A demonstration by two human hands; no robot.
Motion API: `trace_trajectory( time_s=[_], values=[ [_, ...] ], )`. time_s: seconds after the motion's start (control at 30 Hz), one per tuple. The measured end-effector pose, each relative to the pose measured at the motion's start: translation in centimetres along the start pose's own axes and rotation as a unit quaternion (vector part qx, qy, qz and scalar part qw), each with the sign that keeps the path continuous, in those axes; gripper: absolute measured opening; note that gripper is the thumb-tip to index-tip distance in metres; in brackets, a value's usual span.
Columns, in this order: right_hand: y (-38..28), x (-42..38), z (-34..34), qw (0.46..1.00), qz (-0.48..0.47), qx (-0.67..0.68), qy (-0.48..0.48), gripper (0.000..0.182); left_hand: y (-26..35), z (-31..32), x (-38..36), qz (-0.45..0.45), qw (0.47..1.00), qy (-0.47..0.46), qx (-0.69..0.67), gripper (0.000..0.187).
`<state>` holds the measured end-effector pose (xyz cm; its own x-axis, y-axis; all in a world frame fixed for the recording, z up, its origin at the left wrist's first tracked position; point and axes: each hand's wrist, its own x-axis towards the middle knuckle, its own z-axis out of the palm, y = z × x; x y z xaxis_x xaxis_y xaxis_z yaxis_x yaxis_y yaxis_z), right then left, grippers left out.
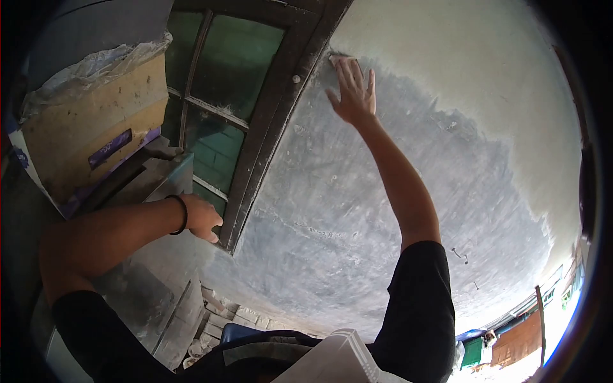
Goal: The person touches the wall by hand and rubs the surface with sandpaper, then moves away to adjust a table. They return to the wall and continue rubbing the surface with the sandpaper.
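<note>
My right hand (354, 92) is raised against the wall (332, 172), close beside the top of the window frame's edge. Its fingers are stretched out flat, thumb and little finger apart. Under the fingertips it presses a small pale sheet that looks like sandpaper (334, 59); most of the sheet is hidden. Lower on the left, my left hand (203, 218), with a black band at the wrist, has its fingers bent over the bottom corner of the dark wooden window frame (246, 185). The wall is rough grey around my right arm and smooth pale green beyond.
A worn cardboard box (96, 121) with plastic on top rests on a cabinet (169, 172) at the left. Bricks (220, 319) show low by the wall. Small hooks (460, 255) stick out at the right. A white object (335, 360) is close below me.
</note>
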<state>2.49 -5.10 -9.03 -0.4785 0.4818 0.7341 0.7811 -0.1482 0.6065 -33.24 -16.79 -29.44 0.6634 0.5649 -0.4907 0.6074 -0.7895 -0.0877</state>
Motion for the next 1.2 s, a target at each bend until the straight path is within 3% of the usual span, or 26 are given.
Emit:
trace_trajectory(
  time_s=[0.03,0.1,0.17,0.3,0.37,0.43,0.53,0.7,0.77,0.8,0.87,0.9,0.97,1.03,1.13,1.2],
  values=[
    [-1.0,-0.8,-0.1,1.0,-0.001,0.001,0.003,0.088,-0.1,0.2,0.1,0.006,1.0,0.002,-0.007,0.068],
    [-4.2,-3.8,-0.2,0.992,-0.025,0.031,-0.123,0.089,-0.2,-0.1,0.1,0.004,1.0,-0.004,-0.004,0.068],
    [-6.9,-8.7,2.1,0.975,-0.124,0.103,-0.154,0.09,0.6,0.3,0.2,0.015,0.999,-0.025,-0.015,0.068],
    [-7.7,-11.9,3.5,0.949,-0.219,0.141,-0.179,0.089,0.4,0.3,-0.1,-0.007,0.999,-0.029,-0.018,0.069],
    [-4.7,-7.7,2.4,0.958,-0.237,0.049,-0.151,0.086,-0.2,0.3,0.2,0.001,1.0,-0.024,0.0,0.07],
    [-1.7,-2.7,0.9,0.988,-0.142,0.02,-0.059,0.084,-0.3,-0.4,-0.1,-0.005,1.0,-0.028,-0.001,0.07],
    [1.0,2.0,-0.6,0.997,-0.074,-0.007,-0.032,0.085,-0.8,-0.2,0.2,0.004,0.999,-0.018,-0.028,0.07],
    [-3.8,-4.3,0.8,0.995,-0.042,0.043,-0.076,0.086,-0.9,0.2,0.1,0.0,0.999,-0.028,-0.044,0.07],
    [-5.4,-9.2,2.0,0.978,-0.118,0.105,-0.138,0.088,-0.5,0.5,0.0,0.002,0.998,-0.039,-0.042,0.071],
    [-5.0,-10.3,2.3,0.979,-0.108,0.102,-0.14,0.088,-0.4,0.4,-0.3,-0.004,0.997,-0.043,-0.056,0.071],
    [-2.3,-11.7,2.0,0.949,-0.243,0.058,-0.193,0.088,-0.7,0.4,0.0,-0.003,0.998,-0.037,-0.053,0.072],
    [-0.6,-11.3,1.0,0.953,-0.222,0.046,-0.199,0.088,-0.8,0.6,0.1,-0.001,0.998,-0.041,-0.055,0.072],
    [2.8,-7.7,-1.9,0.976,-0.181,-0.005,-0.119,0.086,-1.1,0.4,-0.1,0.006,0.997,-0.038,-0.063,0.071],
    [6.4,-5.4,-3.4,0.997,-0.056,-0.046,-0.024,0.086,-1.4,0.4,-0.2,0.018,0.998,-0.034,-0.055,0.07],
    [9.2,-5.4,-3.7,0.998,0.031,-0.051,-0.014,0.088,-1.4,0.0,-0.7,0.018,0.997,-0.022,-0.067,0.066],
    [7.9,-8.9,-3.3,0.997,0.034,-0.046,-0.05,0.086,-0.9,-0.7,-1.1,-0.005,0.996,-0.041,-0.077,0.065]
  ],
)
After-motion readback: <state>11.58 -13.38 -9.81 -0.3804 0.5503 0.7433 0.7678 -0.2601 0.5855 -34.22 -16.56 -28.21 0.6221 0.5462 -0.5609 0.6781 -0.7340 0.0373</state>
